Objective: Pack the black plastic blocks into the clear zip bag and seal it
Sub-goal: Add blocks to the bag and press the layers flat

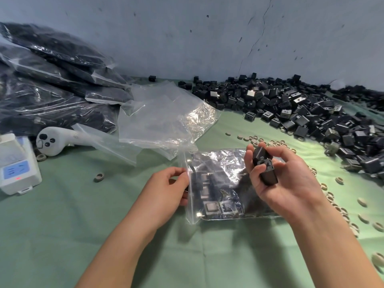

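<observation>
Risk of spillage: left grip [166,188] pinches the mouth of the clear zip bag [218,167], part-filled on the tabletop [83,215], while right grip [282,183] curls round black blocks [265,169]; a slack mouth could let blocks snag or scatter.

Well to the left of your grip, a white handheld controller [52,140] lies just beside a white box with a blue screen [17,167]. One grey ring [99,177] sits nearer on the green cloth [83,225]. More rings [363,218] are scattered to the right.
</observation>
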{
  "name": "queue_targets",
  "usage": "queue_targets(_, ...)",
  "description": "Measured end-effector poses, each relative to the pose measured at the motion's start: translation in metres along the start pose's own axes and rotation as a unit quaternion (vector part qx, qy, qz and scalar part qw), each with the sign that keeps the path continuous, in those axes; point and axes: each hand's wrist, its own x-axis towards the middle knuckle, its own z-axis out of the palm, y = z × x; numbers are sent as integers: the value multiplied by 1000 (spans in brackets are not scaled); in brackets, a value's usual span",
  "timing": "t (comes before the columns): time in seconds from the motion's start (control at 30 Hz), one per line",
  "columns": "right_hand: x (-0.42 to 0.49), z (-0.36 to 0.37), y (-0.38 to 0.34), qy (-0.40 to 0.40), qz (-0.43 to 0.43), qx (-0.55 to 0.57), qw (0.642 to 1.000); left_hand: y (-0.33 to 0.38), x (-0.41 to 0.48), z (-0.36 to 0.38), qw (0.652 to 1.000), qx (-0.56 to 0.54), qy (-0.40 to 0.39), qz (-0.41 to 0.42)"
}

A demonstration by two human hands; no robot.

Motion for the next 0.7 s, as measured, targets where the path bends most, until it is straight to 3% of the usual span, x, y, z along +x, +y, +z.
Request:
queue_targets(0.1, 0, 0, -1, 17, -21, -37, 999, 3, -2, 3, 1000, -18, -16, 3)
queue_targets(0.2, 2, 1, 0, 50, -75, -143, 986, 5, -4, 4, 999, -19, -37, -7)
queue_targets(0.3, 3, 3, 1, 72, -122, -223, 965, 6, -1, 2, 1000, -9, -9, -20)
queue_targets(0.53, 5, 3, 3, 78, -172, -262, 946, 16, -1, 2, 997, -71, 14, -22)
queue_targets(0.7, 6, 4, 3, 75, -176, -265, 945, 10, -2, 8, 999, 22, 25, 11)
